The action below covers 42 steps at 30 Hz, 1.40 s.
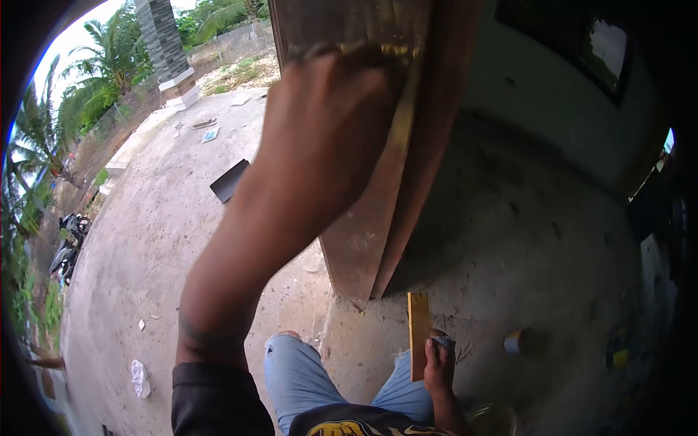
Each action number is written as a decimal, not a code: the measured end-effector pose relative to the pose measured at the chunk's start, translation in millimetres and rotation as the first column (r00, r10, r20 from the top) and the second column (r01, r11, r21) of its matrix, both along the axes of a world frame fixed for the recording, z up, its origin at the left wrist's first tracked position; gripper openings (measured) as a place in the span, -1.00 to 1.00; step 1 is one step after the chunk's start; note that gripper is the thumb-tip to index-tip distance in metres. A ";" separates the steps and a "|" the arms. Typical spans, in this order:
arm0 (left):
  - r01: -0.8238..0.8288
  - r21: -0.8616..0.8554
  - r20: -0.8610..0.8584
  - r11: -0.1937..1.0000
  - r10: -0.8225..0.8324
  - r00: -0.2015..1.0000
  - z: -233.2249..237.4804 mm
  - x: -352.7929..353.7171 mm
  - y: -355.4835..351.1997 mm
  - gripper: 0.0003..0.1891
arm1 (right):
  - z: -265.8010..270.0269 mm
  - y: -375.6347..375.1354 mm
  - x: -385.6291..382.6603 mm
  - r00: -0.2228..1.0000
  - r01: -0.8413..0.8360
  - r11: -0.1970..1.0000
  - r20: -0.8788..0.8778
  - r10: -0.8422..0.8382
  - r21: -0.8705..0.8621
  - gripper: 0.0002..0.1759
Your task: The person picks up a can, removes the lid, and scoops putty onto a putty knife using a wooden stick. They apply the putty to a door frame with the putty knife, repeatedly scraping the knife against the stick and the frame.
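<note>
1. Wooden door (363, 232) stands edge-on in the middle of my head-camera view, its foot on the concrete threshold (509, 240) just ahead of the person's knees.
2. Left hand (327, 109) is raised against the door's edge near the top of the frame. Its fingers are curled tight round a thin brass-tipped item (392, 51) that touches the wood. I cannot tell what the item is.
3. Right hand (438, 363) is low by the blue jeans (298, 378), closed on a yellow strip (418, 330) held upright just below the door's bottom corner.
4. Small can (518, 340) sits on the concrete to the right of that hand.
5. Out in the yard I see a dark flat panel (229, 180) lying on the ground, a white rag (139, 378), a parked motorcycle (69, 243) and a grey pillar (166, 43).
</note>
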State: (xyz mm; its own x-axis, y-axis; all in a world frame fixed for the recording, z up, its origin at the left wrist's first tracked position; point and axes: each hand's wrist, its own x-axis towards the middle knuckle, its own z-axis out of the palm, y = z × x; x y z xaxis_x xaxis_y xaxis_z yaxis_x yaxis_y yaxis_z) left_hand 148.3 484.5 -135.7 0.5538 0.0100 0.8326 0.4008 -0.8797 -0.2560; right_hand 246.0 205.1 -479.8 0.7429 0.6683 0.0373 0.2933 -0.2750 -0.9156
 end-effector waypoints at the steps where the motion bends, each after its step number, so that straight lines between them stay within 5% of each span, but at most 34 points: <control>1: 0.044 -0.096 0.063 0.994 -0.038 0.997 -28.7 5.4 -6.0 -0.67 | 6.8 4.7 -0.1 0.998 -0.026 0.999 0.050 0.024 0.033 -0.53; 3: -0.065 -0.144 -0.064 0.987 0.056 0.996 -95.2 5.0 -12.1 -0.55 | 20.3 6.2 -1.1 0.999 -0.045 0.996 0.027 0.047 -0.074 -0.62; 6: -0.114 -0.221 -0.248 0.969 0.057 0.967 -190.6 -9.8 -19.4 -0.50 | 28.2 3.0 -14.3 0.999 -0.034 0.999 -0.035 0.035 0.031 -0.54; 8: -0.076 -0.394 -0.316 0.916 -0.057 0.947 -178.2 -21.4 -21.9 -0.50 | 13.4 -2.8 -18.8 0.990 -0.011 0.995 -0.141 0.024 0.094 -0.54; 13: 0.094 0.071 0.081 0.993 -0.100 0.992 9.5 -34.0 1.8 -0.59 | 2.0 -11.8 -25.1 0.975 -0.003 0.992 -0.219 0.031 0.129 -0.54; 14: 0.131 0.220 0.090 0.967 -0.154 0.984 27.2 -31.8 13.6 -0.64 | -0.2 -11.0 -23.4 0.971 -0.008 0.990 -0.234 0.042 0.144 -0.54; 16: 0.080 0.187 0.100 0.979 -0.100 0.990 22.1 -19.9 23.8 -0.65 | -22.7 -19.7 -16.5 0.958 -0.020 0.994 -0.282 0.049 0.106 -0.55; 21: -0.063 0.003 0.112 0.998 0.063 0.992 -110.9 5.0 28.5 -0.54 | -12.2 -10.9 -11.7 0.998 0.063 0.985 -0.017 -0.067 -0.163 -0.53; 25: -0.121 -0.147 -0.087 0.982 0.109 0.990 -199.1 -8.3 6.4 -0.55 | -33.5 -14.8 -4.1 0.983 0.003 0.999 -0.183 -0.010 -0.039 -0.50; 29: -0.001 -0.246 -0.211 0.969 -0.052 0.976 -130.0 -38.9 -7.7 -0.56 | -18.5 -6.8 -16.9 0.994 0.060 0.995 -0.094 -0.052 0.075 -0.54; 32: 0.073 0.164 0.069 0.984 -0.085 0.994 12.5 -34.7 7.3 -0.55 | -2.8 -9.5 -21.3 0.973 -0.071 0.991 -0.209 0.094 0.117 -0.54; 34: -0.015 0.310 0.063 0.951 -0.005 0.998 78.9 -27.5 37.9 -0.84 | -1.5 -3.2 -26.3 0.971 -0.071 0.988 -0.215 0.100 0.140 -0.53; 35: -0.012 0.264 0.080 0.964 -0.009 0.997 94.3 -26.5 20.3 -0.77 | 0.0 -1.5 -26.7 0.966 -0.094 0.985 -0.227 0.125 0.143 -0.54; 38: 0.001 0.181 0.091 0.984 -0.018 0.996 100.7 -15.4 -3.8 -0.73 | -14.1 5.4 -26.7 0.969 -0.075 0.978 -0.218 0.118 0.195 -0.54; 40: 0.019 0.195 0.057 0.981 -0.030 0.998 60.5 -12.2 27.0 -0.89 | -12.1 9.7 -25.3 0.954 -0.108 0.975 -0.255 0.156 0.194 -0.55; 42: 0.026 -0.009 0.009 1.000 -0.026 1.000 10.3 -12.4 13.3 -0.72 | -10.5 11.9 -23.4 0.950 -0.133 0.972 -0.255 0.181 0.196 -0.56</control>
